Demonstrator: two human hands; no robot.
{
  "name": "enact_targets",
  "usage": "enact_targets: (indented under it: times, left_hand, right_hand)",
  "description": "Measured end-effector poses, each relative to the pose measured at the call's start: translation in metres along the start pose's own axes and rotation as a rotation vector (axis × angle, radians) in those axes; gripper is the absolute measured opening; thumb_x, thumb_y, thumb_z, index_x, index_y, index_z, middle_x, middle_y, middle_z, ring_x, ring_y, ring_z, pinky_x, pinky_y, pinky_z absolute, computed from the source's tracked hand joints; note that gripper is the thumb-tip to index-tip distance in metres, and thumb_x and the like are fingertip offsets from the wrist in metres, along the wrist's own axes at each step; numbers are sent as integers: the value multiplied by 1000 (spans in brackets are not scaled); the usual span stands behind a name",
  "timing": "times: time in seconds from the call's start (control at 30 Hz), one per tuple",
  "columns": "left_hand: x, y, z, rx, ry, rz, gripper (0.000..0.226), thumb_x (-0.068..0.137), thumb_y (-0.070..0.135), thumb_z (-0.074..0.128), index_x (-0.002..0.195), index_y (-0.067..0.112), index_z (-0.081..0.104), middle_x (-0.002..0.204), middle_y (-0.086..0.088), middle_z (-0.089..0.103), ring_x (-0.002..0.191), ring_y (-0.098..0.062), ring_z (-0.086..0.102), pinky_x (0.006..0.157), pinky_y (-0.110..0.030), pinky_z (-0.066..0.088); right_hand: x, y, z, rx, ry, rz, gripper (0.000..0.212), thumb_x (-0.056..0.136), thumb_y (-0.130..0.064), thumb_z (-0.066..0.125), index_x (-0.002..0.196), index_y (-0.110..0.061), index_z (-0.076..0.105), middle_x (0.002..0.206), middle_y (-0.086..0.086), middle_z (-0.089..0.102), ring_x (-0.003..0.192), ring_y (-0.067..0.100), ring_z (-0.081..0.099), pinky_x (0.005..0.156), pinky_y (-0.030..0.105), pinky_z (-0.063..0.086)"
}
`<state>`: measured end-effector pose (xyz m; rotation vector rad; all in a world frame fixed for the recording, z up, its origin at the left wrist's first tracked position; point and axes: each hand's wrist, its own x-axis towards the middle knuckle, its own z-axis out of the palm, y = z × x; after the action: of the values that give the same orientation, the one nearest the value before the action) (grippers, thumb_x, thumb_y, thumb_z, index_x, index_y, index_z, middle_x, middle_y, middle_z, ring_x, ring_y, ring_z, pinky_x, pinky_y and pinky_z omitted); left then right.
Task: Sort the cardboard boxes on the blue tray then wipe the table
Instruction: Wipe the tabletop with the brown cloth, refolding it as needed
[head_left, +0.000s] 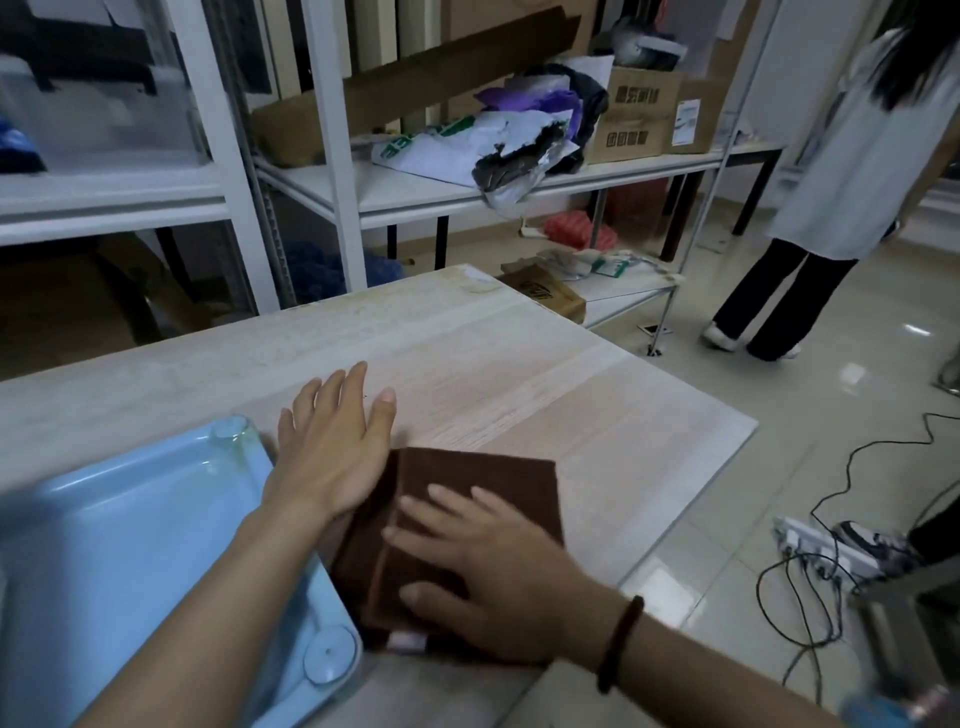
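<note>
A folded brown cloth lies on the pale wooden table, just right of the blue tray. My right hand rests flat on the cloth, fingers spread and straight. My left hand lies flat on the table beside the cloth's left edge, fingers stretched forward, its heel overlapping the cloth's corner. The tray's visible part holds no cardboard boxes; its left side runs out of view.
White metal shelves stand behind the table with bags and cardboard boxes. A person stands at the right on the tiled floor. Cables and a power strip lie on the floor near the table's right edge.
</note>
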<state>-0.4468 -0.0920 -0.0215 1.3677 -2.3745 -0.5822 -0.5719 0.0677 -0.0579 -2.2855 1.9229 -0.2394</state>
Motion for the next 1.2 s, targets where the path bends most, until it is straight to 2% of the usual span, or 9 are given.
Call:
enact_targets:
  times: [0.1,0.17,0.23,0.3,0.43,0.5,0.57,0.73,1.2]
  left_hand:
    - [0,0,1,5,-22,20,63,103,53,14,159,25,9,167,0,11,154,-21,0,124,-46,2]
    - [-1,0,1,7,-25,23,64,102,54,13,159,25,8,167,0,10,154,-21,0,124,-47,2]
    - [-1,-1,2,8,-28,22,65,102,55,13,159,25,8,167,0,10,154,-21,0,124,-47,3]
    - [0,0,2,14,-35,21,65,102,55,13,159,25,8,167,0,10,154,-21,0,124,-48,3]
    - [-2,0,1,28,-27,13,63,102,54,14,159,26,9,167,0,11,154,-21,1,124,-46,2]
    - [-1,-1,1,24,-18,8,63,103,54,14,159,26,10,167,1,11,154,-20,1,124,-45,3]
    - [1,-2,1,24,-18,18,64,102,54,15,159,25,12,167,0,13,153,-21,3,124,-45,4]
    - [3,-6,4,33,-19,47,66,101,56,13,159,24,12,167,-2,14,153,-23,4,124,-47,5]
    - [1,-5,3,50,-33,50,67,100,57,12,159,25,10,167,-1,11,154,-22,1,124,-48,4]
  right_hand:
    - [-13,98,-25,-81,59,431,82,88,-80,5,156,-39,29,168,-8,19,155,19,14,122,43,14]
    - [-24,152,-43,-67,83,835,66,99,-67,16,158,-38,25,169,-7,14,156,20,11,124,45,12]
    - [-22,158,-44,-35,92,971,62,102,-59,18,160,-36,19,170,-6,9,157,21,5,125,48,6]
    - [-1,125,-30,-37,92,844,62,103,-57,19,160,-35,18,170,-6,8,157,23,4,125,48,5]
    - [17,7,4,-42,72,237,58,103,-54,31,157,-34,27,169,-3,18,156,25,10,123,48,5]
    - [7,-10,5,-15,5,65,57,102,-55,35,156,-35,29,168,-4,19,156,21,10,123,44,2]
    - [1,26,-4,-18,18,143,59,101,-58,35,156,-38,30,168,-7,18,156,18,10,123,42,5]
    - [-28,160,-46,-45,44,826,62,102,-62,21,159,-37,22,170,-9,10,156,17,6,124,46,7]
    - [-28,166,-42,-49,57,839,62,103,-60,16,160,-36,17,170,-10,6,157,16,1,125,46,1]
